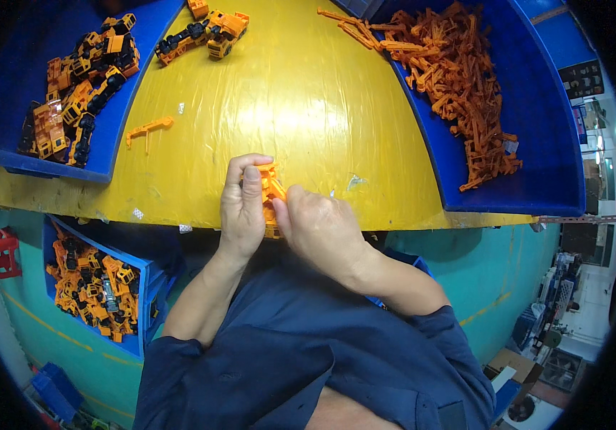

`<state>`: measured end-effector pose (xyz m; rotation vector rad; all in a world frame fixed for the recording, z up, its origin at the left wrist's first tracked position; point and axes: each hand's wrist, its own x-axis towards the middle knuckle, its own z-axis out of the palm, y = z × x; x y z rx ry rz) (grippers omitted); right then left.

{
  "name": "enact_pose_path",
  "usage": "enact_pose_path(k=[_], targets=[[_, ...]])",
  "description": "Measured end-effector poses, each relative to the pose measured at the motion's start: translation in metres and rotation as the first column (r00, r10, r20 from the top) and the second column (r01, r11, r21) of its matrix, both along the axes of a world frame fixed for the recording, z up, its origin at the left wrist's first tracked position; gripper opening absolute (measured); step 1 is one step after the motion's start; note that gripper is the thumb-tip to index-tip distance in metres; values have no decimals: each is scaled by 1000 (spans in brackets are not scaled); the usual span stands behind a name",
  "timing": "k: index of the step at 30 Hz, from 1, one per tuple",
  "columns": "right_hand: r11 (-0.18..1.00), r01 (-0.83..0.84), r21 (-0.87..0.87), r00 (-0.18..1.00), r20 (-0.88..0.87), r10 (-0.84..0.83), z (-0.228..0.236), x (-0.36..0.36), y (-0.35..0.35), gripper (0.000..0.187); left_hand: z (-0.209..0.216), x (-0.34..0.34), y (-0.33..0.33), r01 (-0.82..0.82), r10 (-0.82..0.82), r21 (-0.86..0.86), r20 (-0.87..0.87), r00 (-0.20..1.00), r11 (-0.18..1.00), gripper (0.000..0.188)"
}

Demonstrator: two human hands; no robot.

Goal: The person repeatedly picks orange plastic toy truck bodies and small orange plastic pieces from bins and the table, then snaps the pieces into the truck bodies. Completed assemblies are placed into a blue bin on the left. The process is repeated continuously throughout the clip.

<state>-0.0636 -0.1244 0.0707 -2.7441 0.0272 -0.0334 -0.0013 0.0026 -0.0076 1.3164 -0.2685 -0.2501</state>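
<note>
Between both hands, at the near edge of the yellow table, is an orange plastic toy truck (271, 188), partly covered by my fingers. My left hand (242, 208) is closed around its left side, with the thumb upright and the index finger bent over the top. My right hand (326, 228) grips it from the right, thumb and curled fingers pressed against the orange parts. How the pieces fit together is hidden. A loose orange crane arm (149, 131) lies on the table, to the left beyond my hands.
Toy trucks fill part of the left blue bin (123, 107). At right, a blue bin (537, 136) holds a heap of orange arms. A few trucks (211, 34) sit at the table's far side. Below left is a blue crate (143, 315) of toys, near a red stool (1, 253).
</note>
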Motion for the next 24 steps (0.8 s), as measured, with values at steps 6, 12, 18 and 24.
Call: enact_pose_path(k=[6, 12, 18, 24], targets=[[990, 59, 131, 996, 59, -67, -16, -2, 6, 31, 4, 1, 5, 41, -42, 56, 16, 999, 998, 28], [933, 103, 345, 994, -54, -90, -33, -7, -28, 33, 20, 16, 32, 172, -159, 275, -69, 985, 946, 52], [841, 471, 265, 854, 103, -510, -42, 6, -151, 29, 45, 22, 193, -319, -51, 846, 375, 926, 427, 50], [629, 776, 36, 605, 236, -760, -37, 43, -297, 42, 22, 15, 355, -246, 351, 844, 440, 827, -477, 61]])
